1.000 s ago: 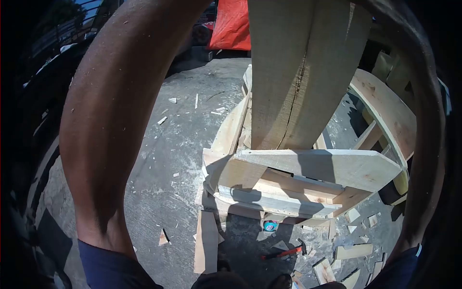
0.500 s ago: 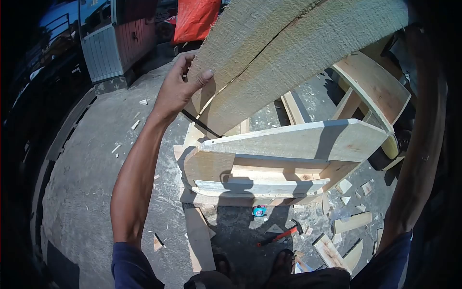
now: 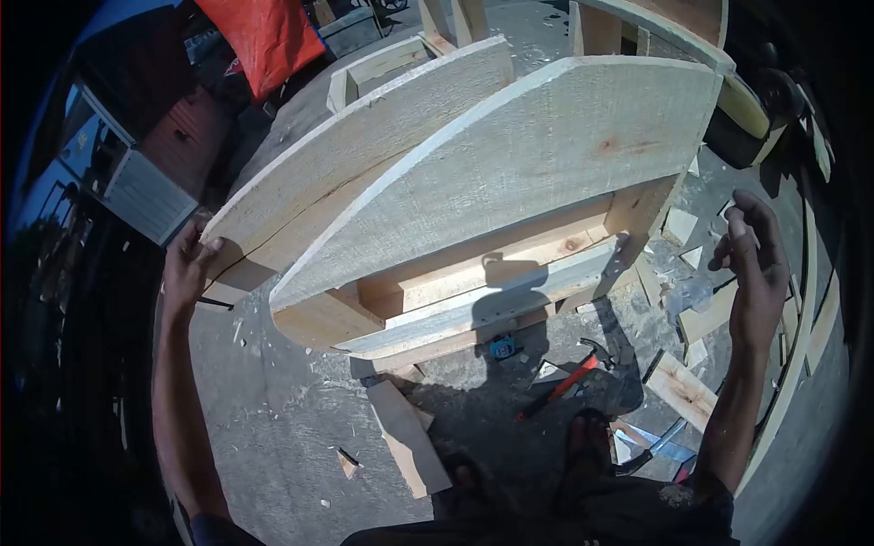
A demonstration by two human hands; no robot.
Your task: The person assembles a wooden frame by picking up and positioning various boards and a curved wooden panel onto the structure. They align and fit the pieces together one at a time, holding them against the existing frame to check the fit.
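My left hand [image 3: 189, 264] is closed on the near left end of a cracked wooden board [image 3: 369, 136], thumb on its face. That board stands on edge behind a wooden frame, its long crack running lengthwise and its far part hidden by the frame's front panel. The frame's curved-top panel [image 3: 555, 136] rises above an open box section [image 3: 492, 273]. My right hand [image 3: 754, 259] is in the air to the right of the frame, holding nothing, fingers apart and partly bent.
A claw hammer [image 3: 563, 387] with a red handle and a blue tape measure [image 3: 502, 346] lie on the ground before the frame. Wood offcuts [image 3: 683, 387] are scattered at right. Another curved wooden piece [image 3: 669, 32] stands behind. A red tarp [image 3: 264, 45] hangs at upper left.
The cracked board has come down from in front of me to behind the curved panel. My right hand, at the board's far end before, is now off it. The view has shifted.
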